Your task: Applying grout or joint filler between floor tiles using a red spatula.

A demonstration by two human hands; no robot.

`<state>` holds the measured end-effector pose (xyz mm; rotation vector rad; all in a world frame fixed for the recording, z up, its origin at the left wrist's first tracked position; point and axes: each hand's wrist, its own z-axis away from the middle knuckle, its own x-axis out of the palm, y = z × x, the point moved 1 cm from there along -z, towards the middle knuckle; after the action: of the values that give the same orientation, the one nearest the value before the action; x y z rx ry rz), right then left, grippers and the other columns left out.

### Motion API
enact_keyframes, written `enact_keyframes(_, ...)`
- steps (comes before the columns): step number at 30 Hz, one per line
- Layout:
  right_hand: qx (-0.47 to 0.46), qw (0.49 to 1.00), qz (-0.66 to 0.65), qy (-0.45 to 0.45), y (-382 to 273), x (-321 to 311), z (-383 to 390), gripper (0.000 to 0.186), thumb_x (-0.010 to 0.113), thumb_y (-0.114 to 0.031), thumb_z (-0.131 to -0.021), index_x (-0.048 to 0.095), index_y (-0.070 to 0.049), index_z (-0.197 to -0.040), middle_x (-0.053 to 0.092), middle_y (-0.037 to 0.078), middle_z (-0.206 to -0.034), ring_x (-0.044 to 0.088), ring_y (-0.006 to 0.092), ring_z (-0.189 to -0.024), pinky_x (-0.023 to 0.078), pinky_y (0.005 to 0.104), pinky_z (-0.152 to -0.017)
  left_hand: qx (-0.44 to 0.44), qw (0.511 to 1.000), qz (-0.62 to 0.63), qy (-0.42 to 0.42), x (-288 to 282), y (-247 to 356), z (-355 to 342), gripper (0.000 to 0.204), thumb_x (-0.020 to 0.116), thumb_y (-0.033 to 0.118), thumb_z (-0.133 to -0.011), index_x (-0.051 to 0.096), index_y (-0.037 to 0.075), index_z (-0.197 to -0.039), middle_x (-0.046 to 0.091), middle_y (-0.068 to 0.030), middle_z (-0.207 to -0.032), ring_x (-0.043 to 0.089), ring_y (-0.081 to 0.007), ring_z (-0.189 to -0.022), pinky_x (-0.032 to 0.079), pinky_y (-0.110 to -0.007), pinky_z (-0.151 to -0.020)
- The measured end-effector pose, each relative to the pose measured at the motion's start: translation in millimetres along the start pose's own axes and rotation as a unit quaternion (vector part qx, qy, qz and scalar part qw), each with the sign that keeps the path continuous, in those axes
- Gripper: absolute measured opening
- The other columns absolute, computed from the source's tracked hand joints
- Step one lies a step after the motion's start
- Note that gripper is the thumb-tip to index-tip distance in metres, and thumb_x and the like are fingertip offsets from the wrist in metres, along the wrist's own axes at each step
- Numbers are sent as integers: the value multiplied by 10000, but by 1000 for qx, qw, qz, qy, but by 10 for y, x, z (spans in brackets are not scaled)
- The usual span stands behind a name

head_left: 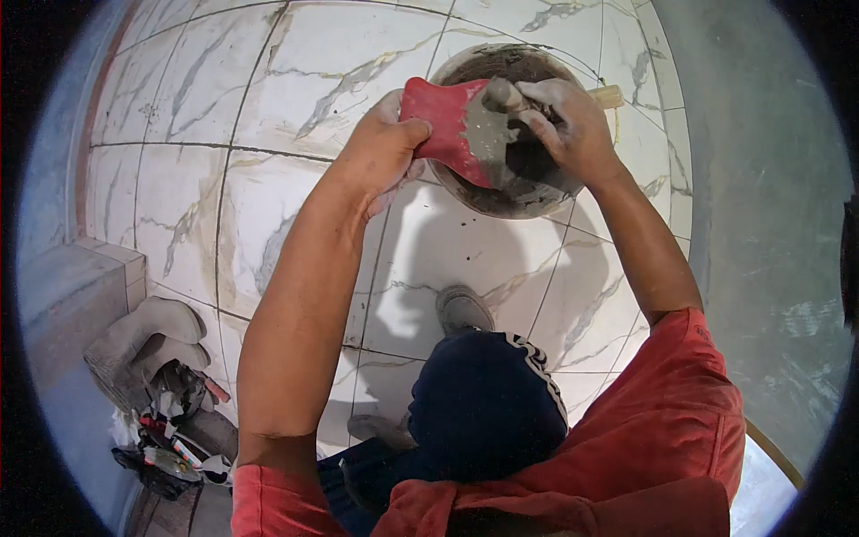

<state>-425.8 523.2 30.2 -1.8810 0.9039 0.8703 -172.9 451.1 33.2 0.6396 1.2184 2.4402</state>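
My left hand (386, 148) grips a red, curved-sided scraper (438, 116) by its left end, thumb on top. Wet grey paste (488, 134) coats the scraper's right side, which is held over the rim of a round tub (510, 208). Dark grey residue lines the tub inside. My right hand (573, 125), dusted with grey, is closed round a paste-covered tool (503, 95) whose rounded end meets the coated part of the scraper. The rest of that tool is hidden by my fingers. A pale wooden handle (608, 97) sticks out beyond my right hand; I cannot tell what it belongs to.
White marble-patterned tiles (295, 80) cover the floor. At the lower left, dusty boots (148, 336) and a heap of bags and small items (174, 438) lie beside a low step (85, 277). A grey wall (761, 224) runs along the right. My shoe (463, 309) stands near the tub.
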Motion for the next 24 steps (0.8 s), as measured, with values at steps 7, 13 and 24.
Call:
enact_keyframes(7, 51, 996, -29, -61, 116, 75, 289, 380, 688, -178, -850, 594, -71, -1202, 630, 129, -1052, 611, 308, -993, 479, 379, -905, 23, 993, 116, 4, -155, -11, 40, 370, 486, 51, -885, 497, 29, -1254, 609, -43, -993, 533, -88, -734, 396, -218, -537)
enact_keyframes(13, 281, 833, -470, 80, 78, -3, 93, 568, 646, -157, -895, 407, 14, -1382, 577, 65, -1063, 542, 156, -995, 436, 309, -927, 33, 998, -4, 51, -37, 24, 70, 369, 486, 63, -873, 489, 29, -1240, 574, -20, -956, 473, -74, -706, 345, -220, -521)
enact_keyframes(24, 244, 905, -348, -4, 33, 43, 55, 369, 652, -142, -889, 537, 31, -1194, 571, 51, -1000, 570, 120, -932, 461, 274, -849, 53, 998, 16, 24, 174, 125, 17, 416, 504, 74, -850, 475, -5, -1257, 578, -37, -952, 472, -75, -711, 353, -237, -533)
